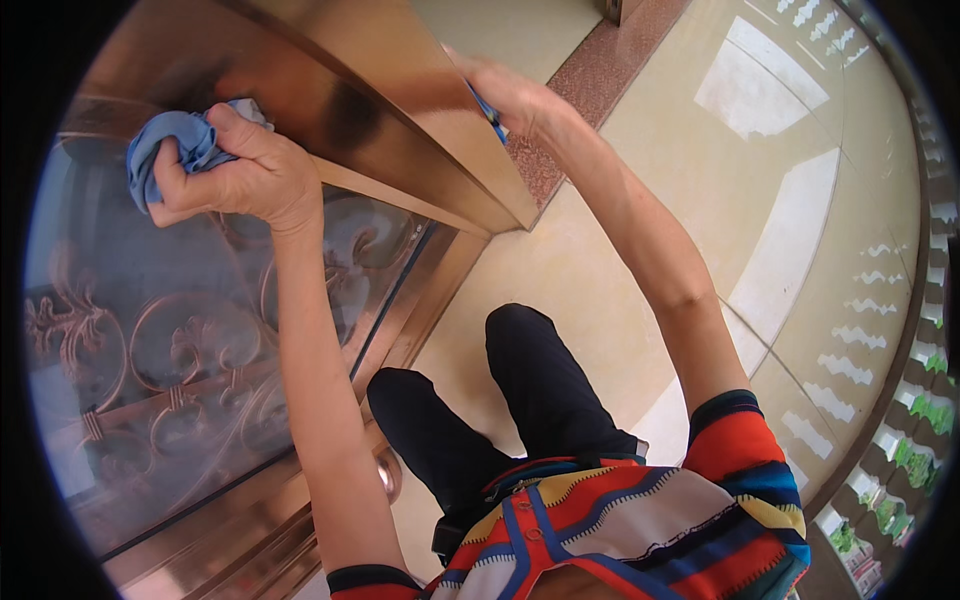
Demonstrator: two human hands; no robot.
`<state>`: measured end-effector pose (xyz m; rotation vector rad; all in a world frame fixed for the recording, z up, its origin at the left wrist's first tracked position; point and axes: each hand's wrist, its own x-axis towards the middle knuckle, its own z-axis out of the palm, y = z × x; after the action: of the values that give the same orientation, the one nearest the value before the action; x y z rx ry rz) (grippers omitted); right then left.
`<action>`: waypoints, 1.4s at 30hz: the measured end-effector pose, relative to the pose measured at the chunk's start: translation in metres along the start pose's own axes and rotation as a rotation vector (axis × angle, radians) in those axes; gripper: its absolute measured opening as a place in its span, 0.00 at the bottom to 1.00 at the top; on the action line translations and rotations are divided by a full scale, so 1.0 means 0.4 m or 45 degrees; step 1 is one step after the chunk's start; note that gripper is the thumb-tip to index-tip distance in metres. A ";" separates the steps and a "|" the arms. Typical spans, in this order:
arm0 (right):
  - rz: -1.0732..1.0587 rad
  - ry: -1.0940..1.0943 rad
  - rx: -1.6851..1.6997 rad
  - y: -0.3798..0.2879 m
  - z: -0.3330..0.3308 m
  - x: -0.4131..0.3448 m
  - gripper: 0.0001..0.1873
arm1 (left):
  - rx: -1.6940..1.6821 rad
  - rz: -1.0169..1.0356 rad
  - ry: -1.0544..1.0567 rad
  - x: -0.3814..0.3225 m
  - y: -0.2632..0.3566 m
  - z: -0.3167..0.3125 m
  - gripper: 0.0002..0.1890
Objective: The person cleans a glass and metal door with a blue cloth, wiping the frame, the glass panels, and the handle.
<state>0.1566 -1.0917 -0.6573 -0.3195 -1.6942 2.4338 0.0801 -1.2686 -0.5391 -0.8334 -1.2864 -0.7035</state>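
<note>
My left hand [247, 172] grips a crumpled blue cloth [176, 150], with a pale fold showing by the thumb. It is at the copper-coloured metal door, over the upper part of its glass panel [202, 292] with scrollwork. My right hand [510, 94] is at the far edge of the polished metal door frame [450, 112]. A piece of blue and yellow cloth [491, 116] shows between that hand and the metal. The frame hides most of its fingertips.
A round metal knob [388, 476] juts out beside my left forearm. Beige floor tiles [570, 277] run past a reddish stone threshold [536, 165]. On the right stands a balustrade [889, 457] with greenery beyond. My dark-trousered knees are close to the door.
</note>
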 end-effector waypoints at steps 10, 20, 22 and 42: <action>-1.345 0.050 -0.369 -0.222 0.186 -0.162 0.28 | -0.110 0.021 0.045 -0.006 -0.023 -0.002 0.20; -1.835 0.433 -2.124 0.300 0.164 -0.118 0.21 | 0.058 0.126 0.060 -0.005 0.009 -0.009 0.20; -1.838 0.294 -2.138 0.432 0.105 -0.088 0.20 | -0.011 0.164 0.107 -0.009 -0.016 0.005 0.20; -0.814 -0.331 -2.693 0.336 0.067 -0.206 0.19 | -0.144 -0.135 0.034 -0.041 -0.011 -0.015 0.23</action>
<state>0.2280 -1.1830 -0.7676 0.3449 -2.9064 -0.3921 0.0770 -1.2763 -0.5554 -0.8489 -1.2830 -0.8761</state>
